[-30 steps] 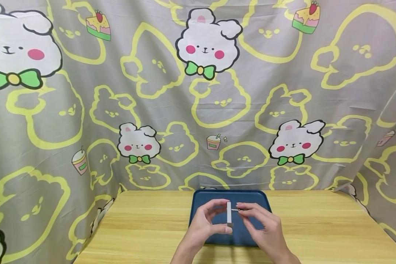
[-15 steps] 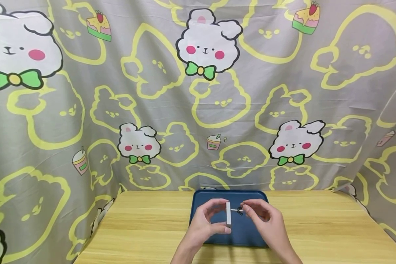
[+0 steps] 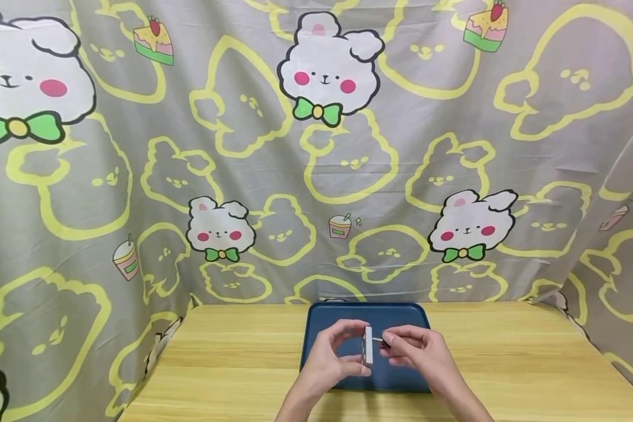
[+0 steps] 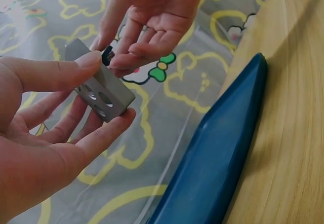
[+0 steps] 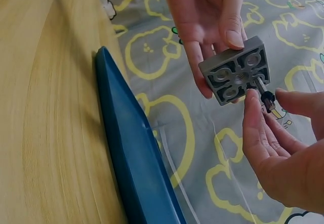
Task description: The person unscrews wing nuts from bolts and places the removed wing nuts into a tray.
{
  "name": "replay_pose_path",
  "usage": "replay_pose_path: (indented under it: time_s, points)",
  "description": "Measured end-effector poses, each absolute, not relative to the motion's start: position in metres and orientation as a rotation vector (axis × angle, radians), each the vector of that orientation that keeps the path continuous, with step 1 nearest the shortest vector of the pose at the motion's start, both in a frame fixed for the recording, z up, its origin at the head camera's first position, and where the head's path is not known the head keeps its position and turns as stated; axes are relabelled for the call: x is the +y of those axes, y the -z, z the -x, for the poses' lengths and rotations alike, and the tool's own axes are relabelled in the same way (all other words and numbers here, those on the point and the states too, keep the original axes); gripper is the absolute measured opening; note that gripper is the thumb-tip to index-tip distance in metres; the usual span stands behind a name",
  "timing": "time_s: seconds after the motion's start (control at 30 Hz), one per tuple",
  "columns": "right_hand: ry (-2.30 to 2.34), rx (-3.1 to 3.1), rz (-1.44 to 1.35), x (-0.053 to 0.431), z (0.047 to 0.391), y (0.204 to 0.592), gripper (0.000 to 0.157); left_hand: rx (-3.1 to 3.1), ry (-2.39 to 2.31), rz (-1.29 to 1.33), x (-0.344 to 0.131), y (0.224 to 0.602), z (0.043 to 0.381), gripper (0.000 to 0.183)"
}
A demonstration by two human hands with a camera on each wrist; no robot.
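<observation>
My left hand [image 3: 329, 357] grips a grey metal block [image 3: 368, 346] by opposite edges, thumb on one side and fingers on the other. In the right wrist view the block [image 5: 238, 74] shows a square, ribbed face with several round holes. A threaded bolt [image 5: 260, 86] stands out from one corner hole. At its outer end sits a black piece [image 5: 268, 100], small and dark. My right hand [image 3: 424, 354] pinches this black end between thumb and fingers. The left wrist view shows round openings in the near side of the block [image 4: 114, 89]. Both hands hold the work above the tray.
A blue tray [image 3: 401, 316] with a raised rim lies on the wooden table [image 3: 232, 351] beneath my hands. A grey curtain [image 3: 295, 176] with cartoon bears hangs behind the table and along both sides.
My right hand shifted its hold on the bolt's black end, its fingers drawing back and closing round it again. The block has turned slightly in my left hand.
</observation>
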State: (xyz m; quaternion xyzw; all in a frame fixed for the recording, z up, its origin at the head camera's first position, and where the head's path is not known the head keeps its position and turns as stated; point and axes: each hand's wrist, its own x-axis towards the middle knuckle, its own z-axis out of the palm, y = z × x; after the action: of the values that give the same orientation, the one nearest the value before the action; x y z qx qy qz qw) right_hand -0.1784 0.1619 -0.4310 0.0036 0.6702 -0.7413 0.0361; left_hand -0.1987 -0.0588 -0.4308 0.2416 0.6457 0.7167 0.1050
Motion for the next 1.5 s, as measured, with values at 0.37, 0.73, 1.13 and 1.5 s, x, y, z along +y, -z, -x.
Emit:
replay_pose_path:
  time_s: [0.37, 0.73, 1.13, 1.5]
  points:
    - [2.254, 2.047, 0.03, 0.166, 0.179, 0.433, 0.037, 1.925, -2.087, -0.728, -0.057, 0.433, 0.199, 0.065]
    - [2.183, 2.282, 0.197, 0.165, 0.179, 0.436, 0.028, 1.907, -2.093, -0.66, -0.057, 0.433, 0.2, 0.063]
    - [2.099, 2.713, 0.428, 0.154, 0.173, 0.437, 0.012, 1.832, -2.137, -0.661, -0.06, 0.433, 0.2, 0.06]
    - [1.873, 3.122, 1.112, 0.155, 0.177, 0.446, 0.042, 1.81, -2.139, -0.661, -0.065, 0.432, 0.202, 0.059]
